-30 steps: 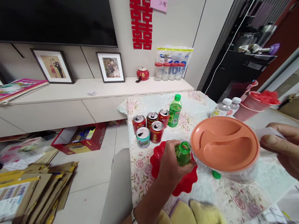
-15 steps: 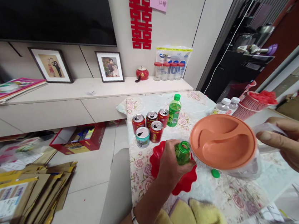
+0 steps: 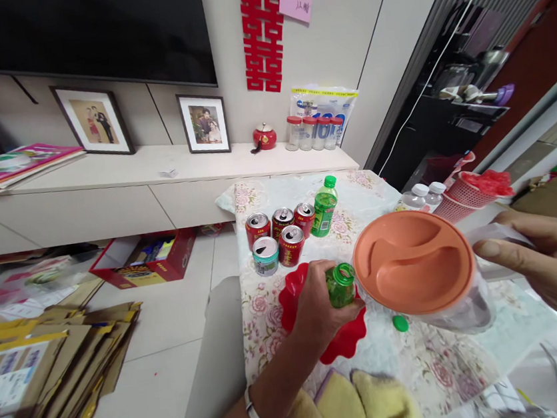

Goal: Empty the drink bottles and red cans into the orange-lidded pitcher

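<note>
My left hand [image 3: 319,298] is wrapped round a green bottle [image 3: 341,285] with its cap off, above a red scalloped plate [image 3: 292,288]. At the right, my right hand [image 3: 546,259] grips the handle of a clear pitcher [image 3: 471,311] with an orange lid [image 3: 415,260]. The pitcher is tilted toward the bottle, its lid's edge close beside the bottle's mouth. Whether liquid flows between them I cannot tell. A loose green cap [image 3: 400,323] lies on the tablecloth below the pitcher.
Several drink cans [image 3: 291,245] and a capped green bottle [image 3: 324,207] stand behind the plate. Two white-capped bottles [image 3: 419,198] and a pink basket [image 3: 463,196] are at the back right. A yellow cloth [image 3: 341,406] is at the near edge.
The pitcher has shifted very slightly left in my right hand. My left hand and the green bottle hold the same place.
</note>
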The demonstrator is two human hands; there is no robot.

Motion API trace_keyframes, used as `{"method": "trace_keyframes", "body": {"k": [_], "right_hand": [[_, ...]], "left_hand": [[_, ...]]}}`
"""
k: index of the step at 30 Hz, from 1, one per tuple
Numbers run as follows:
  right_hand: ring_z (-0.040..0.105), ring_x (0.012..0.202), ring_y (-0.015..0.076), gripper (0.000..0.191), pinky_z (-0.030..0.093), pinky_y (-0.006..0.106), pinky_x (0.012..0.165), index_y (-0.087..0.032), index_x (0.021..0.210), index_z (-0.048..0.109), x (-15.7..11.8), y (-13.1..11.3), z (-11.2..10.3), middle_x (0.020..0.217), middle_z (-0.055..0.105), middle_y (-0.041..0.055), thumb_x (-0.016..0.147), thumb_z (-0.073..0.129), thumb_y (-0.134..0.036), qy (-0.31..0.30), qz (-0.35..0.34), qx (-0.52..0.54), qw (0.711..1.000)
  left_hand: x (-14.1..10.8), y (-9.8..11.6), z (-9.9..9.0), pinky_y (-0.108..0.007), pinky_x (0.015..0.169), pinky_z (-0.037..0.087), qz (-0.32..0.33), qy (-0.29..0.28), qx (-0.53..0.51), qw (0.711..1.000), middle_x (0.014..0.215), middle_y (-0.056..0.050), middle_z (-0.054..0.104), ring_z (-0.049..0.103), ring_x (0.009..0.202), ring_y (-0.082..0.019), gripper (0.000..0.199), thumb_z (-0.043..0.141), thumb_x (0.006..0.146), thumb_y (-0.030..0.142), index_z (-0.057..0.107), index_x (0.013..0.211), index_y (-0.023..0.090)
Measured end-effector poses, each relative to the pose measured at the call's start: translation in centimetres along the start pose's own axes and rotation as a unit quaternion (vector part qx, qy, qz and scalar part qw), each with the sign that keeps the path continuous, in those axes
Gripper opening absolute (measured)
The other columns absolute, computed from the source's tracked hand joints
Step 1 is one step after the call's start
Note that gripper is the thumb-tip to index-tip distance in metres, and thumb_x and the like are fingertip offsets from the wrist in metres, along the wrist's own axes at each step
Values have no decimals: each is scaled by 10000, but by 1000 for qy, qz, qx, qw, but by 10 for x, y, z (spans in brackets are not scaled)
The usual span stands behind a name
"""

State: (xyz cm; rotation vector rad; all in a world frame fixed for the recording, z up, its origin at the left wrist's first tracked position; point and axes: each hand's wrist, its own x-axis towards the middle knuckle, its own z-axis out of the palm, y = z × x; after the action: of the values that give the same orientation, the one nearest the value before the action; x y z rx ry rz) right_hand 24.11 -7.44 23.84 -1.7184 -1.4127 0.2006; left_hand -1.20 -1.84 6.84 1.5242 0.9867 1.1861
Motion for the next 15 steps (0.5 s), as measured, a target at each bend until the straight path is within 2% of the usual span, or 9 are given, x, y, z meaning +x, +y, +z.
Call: {"method": "trace_keyframes", "body": {"k": [4,9,12,15], "right_hand": [[406,526,100,641,299,224,445,-196,668,787,3,0,-1,590,529,24,563,924,-814,-1,-17,-1,1000],[515,548,139,488,409,236,458,-220,674,809,3,-3,-5,675,676,58,625,901,-697,-24,-9,-28,999],[527,539,147,450,409,237,451,-229,669,813,5,-7,-5,662,684,59,631,896,-670,-29,-20,-34,999],[507,515,144,519,389,241,437,-230,611,785,8,-12,-4,615,651,58,635,865,-743,-24,-46,-60,997]], "left_hand": [[1,1,0,-599,1047,641,-13,0,10,1000,1230,63,771,754,1167,-358,500,858,733,352,594,1150,432],[2,0,1,-589,1103,627,-60,-14,38,997,1251,118,747,744,1224,-335,522,832,693,422,578,1145,478],[2,-2,1,-561,1076,640,-47,-5,29,998,1219,143,751,765,1193,-316,533,849,671,393,574,1119,485],[2,-5,2,-547,1042,655,-25,6,17,1000,1182,145,754,777,1161,-300,541,852,679,350,566,1116,489]]}}
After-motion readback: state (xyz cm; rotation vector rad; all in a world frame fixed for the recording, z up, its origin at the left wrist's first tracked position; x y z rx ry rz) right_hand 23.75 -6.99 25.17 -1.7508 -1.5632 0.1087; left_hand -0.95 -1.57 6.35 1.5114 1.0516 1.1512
